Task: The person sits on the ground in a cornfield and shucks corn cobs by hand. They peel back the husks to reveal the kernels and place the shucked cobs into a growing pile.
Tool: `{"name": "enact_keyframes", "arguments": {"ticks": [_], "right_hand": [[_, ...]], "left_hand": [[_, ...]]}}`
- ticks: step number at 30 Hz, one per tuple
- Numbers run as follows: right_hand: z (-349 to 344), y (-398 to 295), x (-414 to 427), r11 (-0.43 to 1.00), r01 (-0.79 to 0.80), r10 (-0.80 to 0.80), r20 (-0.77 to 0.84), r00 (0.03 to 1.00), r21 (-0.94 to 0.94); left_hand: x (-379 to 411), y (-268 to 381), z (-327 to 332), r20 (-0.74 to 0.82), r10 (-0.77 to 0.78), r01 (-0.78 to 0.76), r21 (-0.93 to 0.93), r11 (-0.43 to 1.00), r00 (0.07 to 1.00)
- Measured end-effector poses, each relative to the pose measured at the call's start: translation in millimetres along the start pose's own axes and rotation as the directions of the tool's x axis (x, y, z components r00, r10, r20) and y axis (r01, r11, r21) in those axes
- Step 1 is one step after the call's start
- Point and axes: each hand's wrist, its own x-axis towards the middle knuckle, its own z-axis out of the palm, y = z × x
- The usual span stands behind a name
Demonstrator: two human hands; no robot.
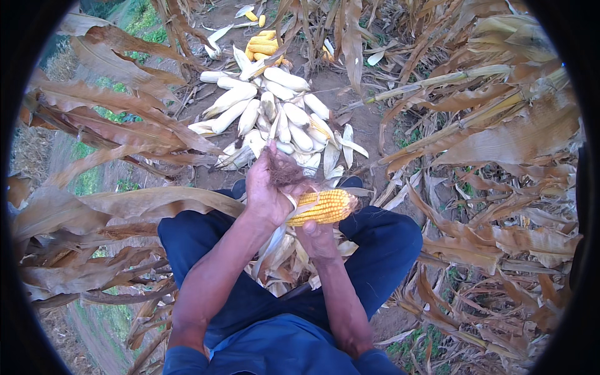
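An ear of yellow corn (323, 207) lies crosswise between my two hands, its kernels bare and its tip pointing right. My left hand (268, 187) grips husk and a tuft of brown corn silk (283, 169) at the ear's left end. From below, my right hand (316, 236) holds the ear, thumb against the kernels. Beyond the hands lies a heap of corn ears in pale husks (296, 115). Behind that heap sits a smaller pile of bare yellow ears (263, 44).
Dry corn stalks with brown leaves crowd in at the left (117, 126) and right (506, 136). Loose husks (286, 262) cover the ground between my bent legs. Bare soil (370, 122) shows beside the heap.
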Motion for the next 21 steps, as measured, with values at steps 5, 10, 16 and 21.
{"name": "enact_keyframes", "arguments": {"ticks": [5,10,16,21], "right_hand": [[-16,7,-6,0.915,0.074,0.011,-0.206,0.979,0.397],[-51,-53,34,0.686,0.164,0.195,-0.396,0.897,0.709],[-64,-71,51,0.966,0.162,-0.039,-0.509,0.86,0.2],[-75,-70,35,0.873,-0.039,-0.241,-0.5,0.832,-0.487]], "left_hand": [[-5,-2,14,0.004,0.025,-0.025,0.111,0.994,1.0],[-41,-10,19,0.173,-0.168,0.11,0.305,0.946,0.97],[-54,-34,1,0.527,-0.402,-0.639,0.735,-0.227,0.749],[-56,-6,-17,0.293,-0.77,-0.778,0.499,-0.382,0.566]]}}
